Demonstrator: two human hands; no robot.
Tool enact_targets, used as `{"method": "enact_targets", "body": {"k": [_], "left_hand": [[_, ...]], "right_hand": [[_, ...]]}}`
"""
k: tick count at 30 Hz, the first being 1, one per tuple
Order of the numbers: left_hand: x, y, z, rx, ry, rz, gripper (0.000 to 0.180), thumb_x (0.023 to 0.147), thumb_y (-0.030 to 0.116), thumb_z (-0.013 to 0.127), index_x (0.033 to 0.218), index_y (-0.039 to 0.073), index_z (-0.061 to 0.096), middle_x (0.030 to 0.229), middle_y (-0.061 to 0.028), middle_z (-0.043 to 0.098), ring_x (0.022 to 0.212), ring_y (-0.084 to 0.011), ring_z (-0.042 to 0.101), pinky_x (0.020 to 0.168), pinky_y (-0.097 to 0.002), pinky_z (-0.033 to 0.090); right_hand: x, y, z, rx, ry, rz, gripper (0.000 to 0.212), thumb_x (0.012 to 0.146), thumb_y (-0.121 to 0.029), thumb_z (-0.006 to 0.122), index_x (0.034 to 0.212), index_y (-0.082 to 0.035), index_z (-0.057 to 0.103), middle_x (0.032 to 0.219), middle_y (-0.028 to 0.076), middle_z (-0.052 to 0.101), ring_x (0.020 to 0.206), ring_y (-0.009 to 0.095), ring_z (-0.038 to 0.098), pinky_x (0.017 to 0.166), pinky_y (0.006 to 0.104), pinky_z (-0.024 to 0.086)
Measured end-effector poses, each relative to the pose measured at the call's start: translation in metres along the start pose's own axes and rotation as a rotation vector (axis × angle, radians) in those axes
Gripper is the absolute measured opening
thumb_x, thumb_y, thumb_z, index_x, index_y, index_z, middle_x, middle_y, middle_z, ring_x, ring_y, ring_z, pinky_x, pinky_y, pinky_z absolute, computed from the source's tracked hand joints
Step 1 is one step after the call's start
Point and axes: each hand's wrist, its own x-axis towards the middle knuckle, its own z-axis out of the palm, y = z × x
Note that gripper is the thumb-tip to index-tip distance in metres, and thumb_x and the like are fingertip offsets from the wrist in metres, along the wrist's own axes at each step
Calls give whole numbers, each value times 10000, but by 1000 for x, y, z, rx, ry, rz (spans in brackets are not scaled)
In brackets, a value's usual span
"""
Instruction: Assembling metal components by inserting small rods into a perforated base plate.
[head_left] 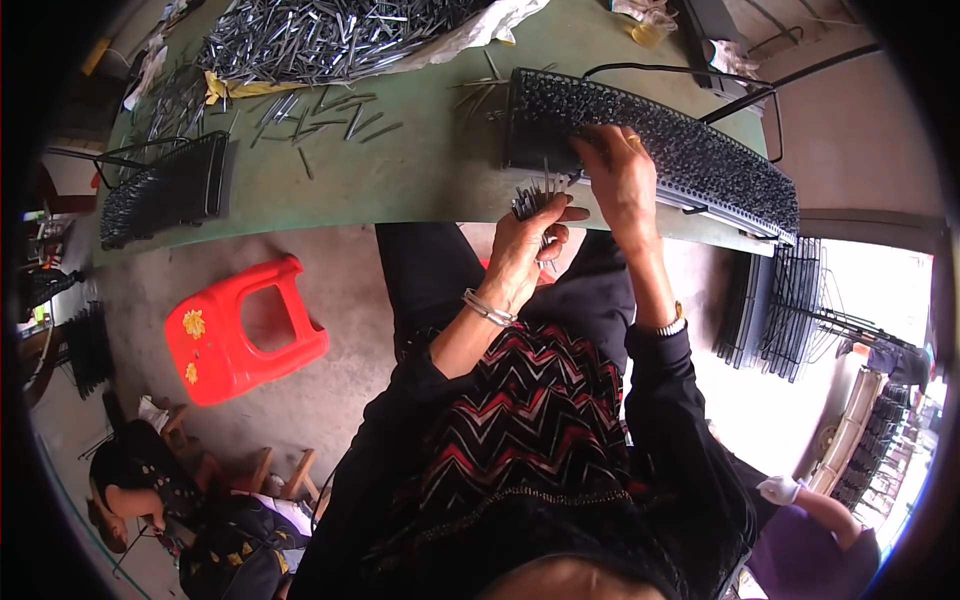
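My left hand is closed round a bundle of thin metal pieces, their ends poking out above the fingers. Just right of it, my right hand reaches over the near edge of a long black perforated rack. Its fingertips are bent down at the rack's left part, and whatever they pinch is too small to make out. Many small pieces stand packed in rows across most of that rack, while its left end shows a plain dark surface.
A big heap of metal pieces lies on sheeting at the back of the green table, with loose ones scattered nearby. Another black rack stands at the left. A red plastic stool is on the floor. Other people sit behind, lower left and lower right.
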Motion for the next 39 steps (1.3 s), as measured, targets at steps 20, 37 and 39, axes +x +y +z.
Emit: {"method": "enact_targets", "body": {"k": [20,37,39], "left_hand": [[6,1,-19,42,171,23,392,916,396,577,1043,25,590,712,-74,643,593,-120,580,489,-244,453],[-2,7,-17,-149,85,-90,332,917,364,598,985,42,559,587,81,288,471,-27,263,426,-185,217],[-1,7,-16,-119,100,-86,323,910,354,611,978,42,566,578,84,294,460,-29,265,414,-191,219]], "right_hand": [[16,-29,-9,613,35,177,108,894,-73,588,939,15,631,744,67,667,641,97,628,594,222,477],[34,-20,38,380,-13,-28,90,855,-52,606,939,-40,635,736,70,642,666,153,634,611,272,484],[34,-19,40,213,53,-230,114,824,-56,645,937,-63,654,799,70,620,688,204,628,615,295,489]]}}
